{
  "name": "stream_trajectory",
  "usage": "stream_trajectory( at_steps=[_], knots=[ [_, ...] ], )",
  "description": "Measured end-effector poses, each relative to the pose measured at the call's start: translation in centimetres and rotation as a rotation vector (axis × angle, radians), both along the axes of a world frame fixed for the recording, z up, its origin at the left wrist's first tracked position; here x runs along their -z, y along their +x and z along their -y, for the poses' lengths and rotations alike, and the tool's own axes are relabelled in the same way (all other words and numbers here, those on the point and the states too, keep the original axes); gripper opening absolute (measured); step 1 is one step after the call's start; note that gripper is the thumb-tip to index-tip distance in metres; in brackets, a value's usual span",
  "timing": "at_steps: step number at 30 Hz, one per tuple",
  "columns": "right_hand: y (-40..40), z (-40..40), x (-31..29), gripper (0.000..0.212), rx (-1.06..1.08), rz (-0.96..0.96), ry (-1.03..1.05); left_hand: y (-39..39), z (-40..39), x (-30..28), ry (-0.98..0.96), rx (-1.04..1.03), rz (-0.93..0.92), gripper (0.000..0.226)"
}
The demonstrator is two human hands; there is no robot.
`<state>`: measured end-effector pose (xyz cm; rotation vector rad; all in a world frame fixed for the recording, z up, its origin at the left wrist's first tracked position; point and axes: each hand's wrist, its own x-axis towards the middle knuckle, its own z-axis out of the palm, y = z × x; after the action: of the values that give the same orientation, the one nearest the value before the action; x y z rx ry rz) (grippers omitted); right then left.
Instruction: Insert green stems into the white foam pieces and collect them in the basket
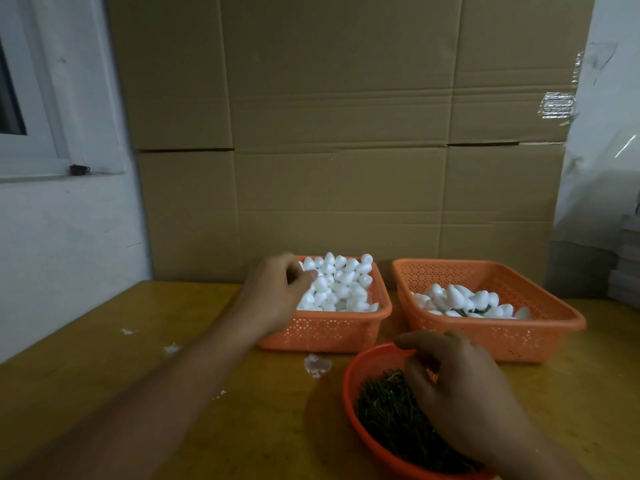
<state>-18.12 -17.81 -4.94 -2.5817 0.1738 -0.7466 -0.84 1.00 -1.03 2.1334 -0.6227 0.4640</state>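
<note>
A: Two hands in frame, three orange containers on the wooden table (104,358). Leftmost entry: small white crumbs (171,348) lie on the tabletop. The left hand (277,289) reaches over the near-left corner of the left basket (329,332), fingers curled down into the plain white foam pieces (341,285) heaped inside.

B: Gripping one?

A: Cannot tell; the fingertips are blurred and buried among the pieces.

B: Next item rightward.

A: A round orange bowl (349,379) sits nearest the camera, in front of the gap between the two baskets, holding a dark pile of green stems (388,407). The right hand (460,393) is down in the bowl, fingers bent onto the stems; whether it has pinched any cannot be told.

B: Far right?

A: The right basket (540,336) is partly filled with stemmed foam pieces (464,303), some green visible among them. Flattened cardboard (346,133) stands behind both baskets.
</note>
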Motion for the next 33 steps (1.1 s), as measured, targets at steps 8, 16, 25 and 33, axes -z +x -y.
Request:
stream_trajectory(
  at_steps=[8,16,25,33],
  knots=[
    [0.1,0.0,0.3,0.028,0.005,0.023,-0.027,8.9,1.0,-0.9,0.635,-0.034,-0.042,0.03],
    [0.3,0.2,0.6,0.028,0.012,0.033,-0.044,9.5,1.9,-0.3,1.001,-0.027,-0.102,0.029],
    [0.1,0.1,0.7,0.027,0.018,0.008,-0.068,8.6,3.3,-0.2,1.105,-0.055,-0.013,0.037],
    [0.1,0.0,0.5,0.026,0.025,-0.017,-0.08,8.9,1.6,-0.1,0.73,0.052,0.035,0.02]
  ],
)
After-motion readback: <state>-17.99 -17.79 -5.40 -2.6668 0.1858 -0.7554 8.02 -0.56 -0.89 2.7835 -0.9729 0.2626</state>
